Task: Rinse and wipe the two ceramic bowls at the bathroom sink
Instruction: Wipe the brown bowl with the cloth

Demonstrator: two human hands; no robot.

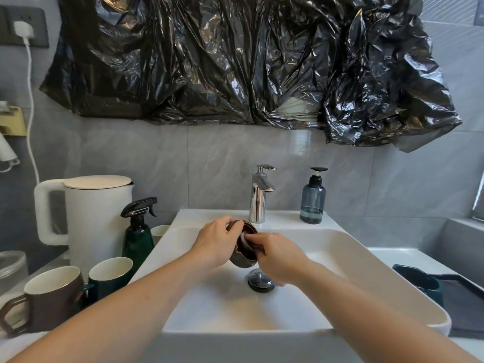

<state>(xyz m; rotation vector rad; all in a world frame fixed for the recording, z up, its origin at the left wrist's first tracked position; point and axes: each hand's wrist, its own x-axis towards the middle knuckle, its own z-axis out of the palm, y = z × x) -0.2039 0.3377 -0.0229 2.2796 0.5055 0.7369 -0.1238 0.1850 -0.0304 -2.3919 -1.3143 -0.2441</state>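
A small dark brown ceramic bowl (247, 254) is held tilted on its side over the white sink basin (340, 258), its opening turned to the right. My left hand (217, 242) grips its rim and outer wall. My right hand (277, 255) presses a small pale cloth (245, 238) against the inside of the bowl. A second dark bowl (419, 280) sits on the black tray (461, 305) at the right. The chrome tap (259, 195) stands behind the bowl; no water is seen running.
The drain plug (260, 280) lies below my hands. A blue soap dispenser (313, 197) stands on the sink's back rim. Left of the sink are a green spray bottle (137, 234), a white kettle (89, 213), and mugs (52, 297). Black plastic sheeting (235, 61) covers the wall above.
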